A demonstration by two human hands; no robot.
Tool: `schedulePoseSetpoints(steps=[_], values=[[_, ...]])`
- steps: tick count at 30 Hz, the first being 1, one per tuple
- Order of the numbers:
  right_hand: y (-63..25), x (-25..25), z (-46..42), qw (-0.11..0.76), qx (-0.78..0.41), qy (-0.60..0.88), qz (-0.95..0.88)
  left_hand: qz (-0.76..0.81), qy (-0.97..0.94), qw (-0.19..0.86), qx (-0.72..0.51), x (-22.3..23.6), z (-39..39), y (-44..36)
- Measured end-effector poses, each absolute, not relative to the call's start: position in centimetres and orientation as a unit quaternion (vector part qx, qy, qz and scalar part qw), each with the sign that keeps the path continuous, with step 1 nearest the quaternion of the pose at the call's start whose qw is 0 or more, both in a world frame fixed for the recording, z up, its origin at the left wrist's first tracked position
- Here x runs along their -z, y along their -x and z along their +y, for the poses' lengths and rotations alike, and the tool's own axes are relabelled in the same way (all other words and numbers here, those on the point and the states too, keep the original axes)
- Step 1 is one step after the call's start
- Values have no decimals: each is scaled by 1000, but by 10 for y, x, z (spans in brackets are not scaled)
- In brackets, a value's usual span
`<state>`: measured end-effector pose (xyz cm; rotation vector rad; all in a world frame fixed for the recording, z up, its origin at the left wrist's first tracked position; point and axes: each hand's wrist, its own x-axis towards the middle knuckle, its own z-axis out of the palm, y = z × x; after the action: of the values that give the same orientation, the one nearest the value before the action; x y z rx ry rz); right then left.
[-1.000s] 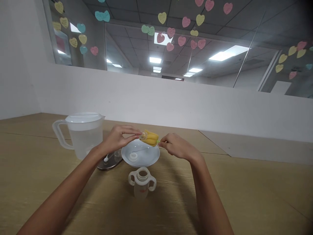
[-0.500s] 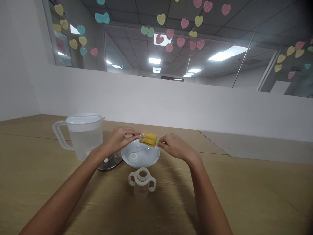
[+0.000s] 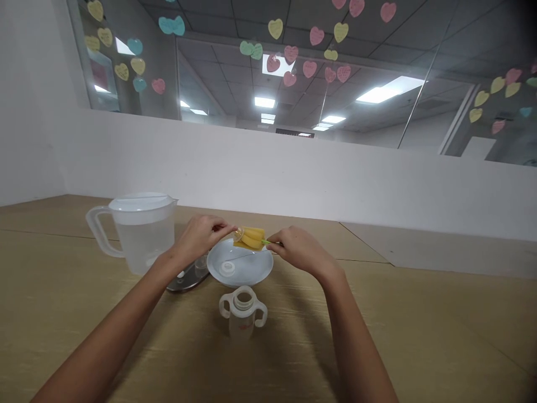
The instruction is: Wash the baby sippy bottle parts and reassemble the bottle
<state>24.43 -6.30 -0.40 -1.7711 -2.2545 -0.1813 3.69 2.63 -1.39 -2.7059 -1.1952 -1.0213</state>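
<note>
My left hand [image 3: 205, 232] pinches a small clear piece that looks like a bottle nipple [image 3: 238, 234], above the far side of a white bowl [image 3: 240, 274]. My right hand [image 3: 291, 246] is closed on the thin green handle of a yellow sponge brush [image 3: 254, 238]. The sponge's left end is against the nipple; whether it is inside cannot be made out. In the bowl lies a white ring [image 3: 227, 268]. Nearer me, an open baby bottle [image 3: 242, 322] with two side handles stands upright.
A lidded clear pitcher [image 3: 145, 235] holding liquid stands on the left. Partly behind my left forearm is a round metal tray [image 3: 188, 280] with small clear and white parts on it. A white wall [image 3: 268, 173] rises behind the wooden table [image 3: 419, 336].
The nipple and sponge brush have shifted slightly left, and the sponge has turned a little. Both hands keep their grip. The whole view has moved slightly.
</note>
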Motion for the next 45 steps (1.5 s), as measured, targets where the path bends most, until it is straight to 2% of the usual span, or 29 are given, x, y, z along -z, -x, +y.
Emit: schedulePoseSetpoints(steps=[12,22,45], values=[[-242,3,-66,136,81,605,-780,-421,844,35,331,15,24,-39],[-249,6,-63,140,112,634,-753,-315,879,-65,351,19,27,-39],[-247,3,-68,147,50,631,-760,-226,886,-78,396,22,23,-36]])
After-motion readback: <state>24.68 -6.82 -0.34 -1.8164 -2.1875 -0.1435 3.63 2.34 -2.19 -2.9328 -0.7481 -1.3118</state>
